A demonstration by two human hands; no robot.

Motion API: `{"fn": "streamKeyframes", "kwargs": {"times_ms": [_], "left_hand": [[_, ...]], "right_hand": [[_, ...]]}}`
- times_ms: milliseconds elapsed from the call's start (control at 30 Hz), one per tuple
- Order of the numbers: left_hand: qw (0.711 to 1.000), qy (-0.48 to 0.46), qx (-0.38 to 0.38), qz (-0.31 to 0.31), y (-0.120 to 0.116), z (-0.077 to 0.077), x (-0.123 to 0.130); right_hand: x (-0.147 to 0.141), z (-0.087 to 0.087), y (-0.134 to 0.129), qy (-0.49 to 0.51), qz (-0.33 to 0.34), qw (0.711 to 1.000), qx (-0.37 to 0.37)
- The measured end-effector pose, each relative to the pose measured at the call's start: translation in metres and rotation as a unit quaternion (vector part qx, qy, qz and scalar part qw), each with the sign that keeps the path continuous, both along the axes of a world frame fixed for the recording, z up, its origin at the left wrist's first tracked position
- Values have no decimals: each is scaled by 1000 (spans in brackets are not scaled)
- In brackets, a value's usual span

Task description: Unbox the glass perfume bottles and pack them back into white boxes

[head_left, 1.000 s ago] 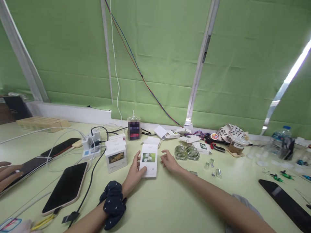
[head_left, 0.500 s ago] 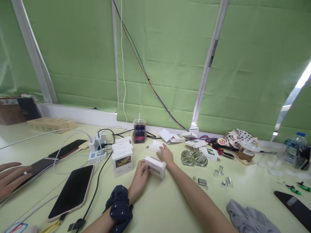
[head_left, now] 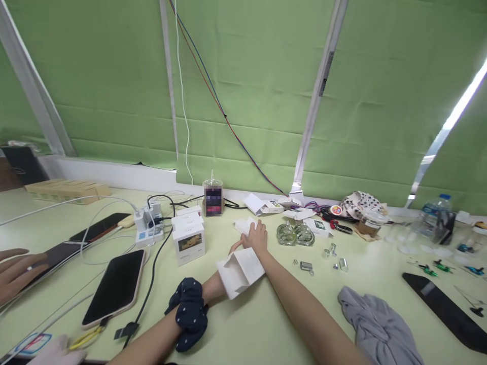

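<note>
A white cardboard box (head_left: 243, 272), its end flaps open towards me, lies tilted over my left hand (head_left: 236, 246). Most of that hand is behind the box; a finger shows past its far edge, and the grip appears closed round it. Just beyond, my right hand (head_left: 255, 236) bends its fingers over a small white cardboard piece (head_left: 242, 225) on the table. The two hands nearly touch. Left of them stand white boxes with a picture on the front (head_left: 189, 244). To the right are two clear packs of coiled tubing or cable (head_left: 296, 234) and small metal cylinders (head_left: 306, 266).
Opened white boxes (head_left: 268, 205) lie at the back. A smartphone (head_left: 114, 289), a power strip (head_left: 146, 225) and cables crowd the left, where another person's hand (head_left: 21, 276) rests. Grey cloth (head_left: 380, 324), a black strip (head_left: 443, 309) and a bottle (head_left: 437, 210) are on the right.
The box at my left hand has turned so its open end faces me, and my left hand has moved forward towards the right one. The whole view has shifted slightly.
</note>
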State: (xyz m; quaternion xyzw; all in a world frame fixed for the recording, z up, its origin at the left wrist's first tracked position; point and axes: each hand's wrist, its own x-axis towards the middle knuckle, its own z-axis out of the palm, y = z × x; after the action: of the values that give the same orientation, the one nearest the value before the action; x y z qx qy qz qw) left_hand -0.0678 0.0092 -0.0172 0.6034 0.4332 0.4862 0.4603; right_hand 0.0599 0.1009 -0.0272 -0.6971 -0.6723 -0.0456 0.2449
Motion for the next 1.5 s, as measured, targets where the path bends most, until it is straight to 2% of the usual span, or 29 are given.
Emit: {"fn": "streamKeyframes", "kwargs": {"times_ms": [67, 100, 133, 233, 400, 467, 667, 800, 967, 1100, 1267, 1400, 1433, 1500], "left_hand": [[983, 26, 49, -174, -8, 4, 0], [971, 33, 69, -227, -11, 4, 0], [963, 34, 87, -253, -14, 5, 1], [969, 24, 109, -222, -20, 4, 7], [984, 57, 32, -167, -20, 2, 12], [989, 55, 24, -138, -16, 1, 8], [998, -6, -14, -68, -9, 1, -1], [998, -43, -2, -36, -9, 7, 2], [995, -83, 27, 39, 2, 7, -5], [994, -85, 58, 48, 6, 5, -15], [996, 1, 84, 9, -2, 8, -16], [989, 92, 111, -41, -4, 11, -16], [985, 117, 117, -44, -4, 11, -17], [981, 152, 112, -46, -4, 13, -18]], "right_hand": [[-1, 0, -1, 4, -9, 1000, 3], [-1, 1, 0, 5, -14, 1000, 4], [-2, 1, 0, 7, -20, 1000, 5], [-3, 4, 1, 10, -29, 1000, 2], [0, 8, 0, 12, -14, 1000, -13], [2, 9, -2, 17, -12, 999, -25], [3, 14, -9, 55, -24, 995, -75], [6, 23, -14, 98, -20, 987, -122], [14, 35, -17, 175, -8, 967, -186], [25, 41, -18, 275, 22, 941, -194], [46, 51, -21, 448, 66, 877, -159], [63, 76, -34, 569, 122, 806, -103], [66, 84, -40, 613, 149, 772, -80], [67, 99, -54, 736, 232, 634, -45]]}}
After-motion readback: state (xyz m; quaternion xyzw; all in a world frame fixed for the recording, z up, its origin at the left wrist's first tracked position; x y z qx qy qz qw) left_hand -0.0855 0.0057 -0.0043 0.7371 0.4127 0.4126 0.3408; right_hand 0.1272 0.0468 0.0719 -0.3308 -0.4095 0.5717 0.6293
